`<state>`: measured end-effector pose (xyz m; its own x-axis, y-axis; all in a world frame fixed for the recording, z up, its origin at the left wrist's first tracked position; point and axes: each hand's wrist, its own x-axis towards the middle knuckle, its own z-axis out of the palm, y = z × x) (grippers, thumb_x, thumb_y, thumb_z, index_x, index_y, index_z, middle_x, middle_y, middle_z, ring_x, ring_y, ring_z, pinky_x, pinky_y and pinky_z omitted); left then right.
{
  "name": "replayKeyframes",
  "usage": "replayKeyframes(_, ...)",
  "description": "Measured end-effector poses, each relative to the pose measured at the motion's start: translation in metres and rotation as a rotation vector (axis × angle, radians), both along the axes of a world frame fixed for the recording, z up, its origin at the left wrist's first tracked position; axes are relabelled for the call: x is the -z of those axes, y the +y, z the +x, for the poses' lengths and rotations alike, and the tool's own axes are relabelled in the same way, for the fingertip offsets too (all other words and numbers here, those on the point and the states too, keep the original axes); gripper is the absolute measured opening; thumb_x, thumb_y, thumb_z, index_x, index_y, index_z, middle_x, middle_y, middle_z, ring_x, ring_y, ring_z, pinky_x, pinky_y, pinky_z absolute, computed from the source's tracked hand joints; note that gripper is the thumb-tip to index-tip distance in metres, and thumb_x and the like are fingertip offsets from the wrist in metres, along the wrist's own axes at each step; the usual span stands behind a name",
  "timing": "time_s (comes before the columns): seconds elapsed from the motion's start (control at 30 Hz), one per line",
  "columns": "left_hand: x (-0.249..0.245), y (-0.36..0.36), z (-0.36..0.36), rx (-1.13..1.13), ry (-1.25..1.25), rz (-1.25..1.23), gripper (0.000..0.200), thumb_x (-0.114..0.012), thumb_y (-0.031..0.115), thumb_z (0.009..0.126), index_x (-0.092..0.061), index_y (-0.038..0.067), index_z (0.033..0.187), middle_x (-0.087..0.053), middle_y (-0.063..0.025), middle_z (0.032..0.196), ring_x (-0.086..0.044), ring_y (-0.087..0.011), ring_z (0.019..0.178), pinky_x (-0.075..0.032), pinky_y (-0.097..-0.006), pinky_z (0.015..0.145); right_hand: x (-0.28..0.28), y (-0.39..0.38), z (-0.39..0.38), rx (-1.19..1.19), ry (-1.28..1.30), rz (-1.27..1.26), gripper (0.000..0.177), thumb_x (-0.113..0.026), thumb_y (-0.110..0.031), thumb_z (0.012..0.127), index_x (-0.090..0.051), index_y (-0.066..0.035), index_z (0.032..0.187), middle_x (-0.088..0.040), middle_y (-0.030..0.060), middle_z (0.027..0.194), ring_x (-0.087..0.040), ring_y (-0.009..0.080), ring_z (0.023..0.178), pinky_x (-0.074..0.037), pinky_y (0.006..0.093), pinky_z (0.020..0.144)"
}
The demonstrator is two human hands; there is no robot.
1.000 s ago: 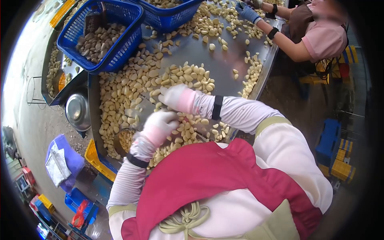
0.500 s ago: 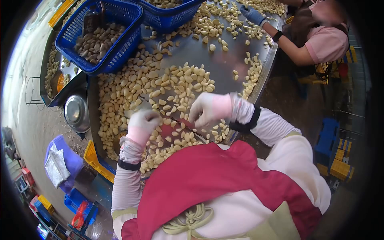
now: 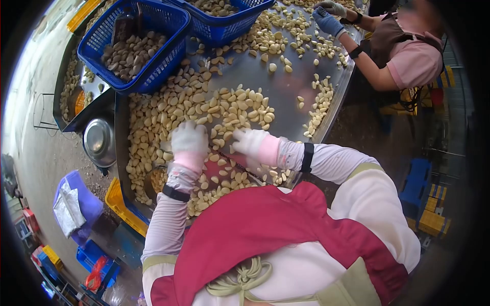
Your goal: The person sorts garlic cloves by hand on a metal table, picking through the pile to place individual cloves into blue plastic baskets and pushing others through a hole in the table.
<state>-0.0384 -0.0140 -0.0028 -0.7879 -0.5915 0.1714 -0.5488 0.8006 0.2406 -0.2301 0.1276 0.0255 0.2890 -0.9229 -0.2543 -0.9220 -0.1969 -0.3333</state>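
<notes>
My left hand (image 3: 189, 142), in a white glove with a pink cuff, reaches down onto a spread of pale peeled cloves (image 3: 173, 104) that look like garlic. Its knuckles face up and motion smears its fingers; I cannot tell whether it grips anything. A thin grey edge (image 3: 165, 147) sticks out on its left side. To the right, my right hand (image 3: 249, 142), gloved alike, hovers low over the cloves with its blurred fingers pointing left and apart. Between and below the hands, a dark thin strip (image 3: 237, 164) crosses the metal table (image 3: 288, 99).
Two blue baskets stand at the back: the left basket (image 3: 181, 53) holds brownish cloves, the other basket (image 3: 219, 30) similar ones. A co-worker's gloved hand (image 3: 326, 21) is over cloves at the far right. Left of the table are a metal bowl (image 3: 98, 140) and a yellow crate (image 3: 122, 209).
My left hand has moved forward and changed from a curled shape to a flatter one. My right hand has shifted slightly left. The co-worker's second hand has come into view.
</notes>
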Motion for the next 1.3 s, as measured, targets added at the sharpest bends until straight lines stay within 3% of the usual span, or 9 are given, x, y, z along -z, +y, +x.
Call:
replayKeyframes(0.17,-0.068,-0.076,0.099,-1.206,1.293,0.552,0.028,-0.048,0.02,0.106,-0.065,-0.001,0.116,-0.067,-0.0145,0.094,-0.068,-0.0196,0.082,-0.059,-0.0278,0.072,-0.025,0.001,-0.011,0.073,-0.197,-0.006,0.02,-0.067,-0.01,0.078,-0.066,-0.01,0.098,-0.059,0.0077,0.099,-0.064,0.0279,0.095,-0.057,0.0397,0.075)
replayKeyframes(0.27,-0.045,-0.099,0.149,-1.253,1.275,0.669,0.048,-0.047,0.042,0.103,-0.065,-0.001,0.117,-0.069,-0.0161,0.098,-0.066,-0.0225,0.078,-0.058,-0.028,0.07,-0.011,0.004,0.005,-0.229,-0.266,-0.089,0.017,-0.066,-0.013,0.08,-0.067,-0.011,0.097,-0.06,0.007,0.102,-0.064,0.0269,0.095,-0.057,0.0391,0.074)
replayKeyframes(0.33,-0.029,-0.078,0.122,-0.503,0.519,-0.085,0.031,-0.064,0.027,0.094,-0.068,0.001,0.112,-0.07,-0.0115,0.094,-0.067,-0.0209,0.078,-0.056,-0.0279,0.069,-0.01,0.0,0.02,-0.4,-0.161,-0.072,0.016,-0.066,-0.015,0.081,-0.069,-0.012,0.096,-0.063,0.0067,0.103,-0.064,0.0273,0.092,-0.057,0.039,0.075)
replayKeyframes(0.4,-0.05,-0.032,0.07,-0.394,0.644,0.757,0.011,-0.067,0.009,0.089,-0.071,0.004,0.098,-0.07,-0.0078,0.09,-0.066,-0.0169,0.073,-0.051,-0.0309,0.062,-0.007,-0.006,0.023,-0.389,-0.106,0.084,0.017,-0.066,-0.015,0.081,-0.07,-0.012,0.097,-0.065,0.0074,0.101,-0.066,0.0282,0.09,-0.057,0.0405,0.075)
replayKeyframes(0.57,-0.029,0.029,0.048,0.127,-0.039,0.304,0.011,-0.074,0.021,0.075,-0.07,0.012,0.08,-0.061,-0.006,0.076,-0.064,-0.0285,0.073,-0.05,-0.0397,0.064,-0.024,-0.018,-0.044,0.283,-0.541,0.193,0.023,-0.062,-0.011,0.076,-0.069,-0.007,0.097,-0.067,0.0143,0.09,-0.066,0.0315,0.085,-0.054,0.0397,0.076)
replayKeyframes(0.87,0.002,0.054,0.034,0.112,-0.259,-0.116,0.005,-0.063,0.014,0.076,-0.06,0.015,0.072,-0.06,-0.0026,0.075,-0.063,-0.0227,0.068,-0.047,-0.0377,0.059,-0.009,0.006,-0.031,0.068,-0.099,0.3,0.017,-0.07,-0.019,0.082,-0.067,-0.009,0.095,-0.062,0.0145,0.095,-0.066,0.0352,0.089,-0.054,0.0448,0.076)
replayKeyframes(1.07,-0.026,0.034,0.015,-0.148,-0.304,0.221,0.007,-0.064,0.014,0.082,-0.066,0.007,0.082,-0.066,-0.0095,0.079,-0.067,-0.0237,0.072,-0.053,-0.0357,0.064,-0.011,-0.013,-0.037,0.271,-0.556,0.376,0.024,-0.065,-0.024,0.089,-0.068,-0.004,0.101,-0.069,0.0119,0.091,-0.069,0.0239,0.085,-0.054,0.0356,0.072)
replayKeyframes(1.17,-0.055,0.036,-0.015,-0.045,0.315,0.714,0.012,-0.068,0.012,0.083,-0.07,0.004,0.092,-0.069,-0.0123,0.086,-0.068,-0.0224,0.075,-0.054,-0.0316,0.068,0.011,-0.021,-0.021,0.88,-1.671,0.929,0.024,-0.063,-0.025,0.093,-0.066,-0.008,0.109,-0.066,0.0039,0.081,-0.068,0.0172,0.083,-0.055,0.0268,0.072)
replayKeyframes(1.3,-0.039,-0.003,-0.032,-0.225,0.525,0.466,0.025,-0.072,0.02,0.082,-0.069,0.007,0.104,-0.065,-0.014,0.097,-0.066,-0.0295,0.086,-0.053,-0.0379,0.076,-0.007,-0.085,-0.03,0.853,-1.111,0.32,0.025,-0.062,-0.024,0.094,-0.067,-0.005,0.11,-0.066,0.0047,0.078,-0.067,0.0193,0.083,-0.055,0.0314,0.073)
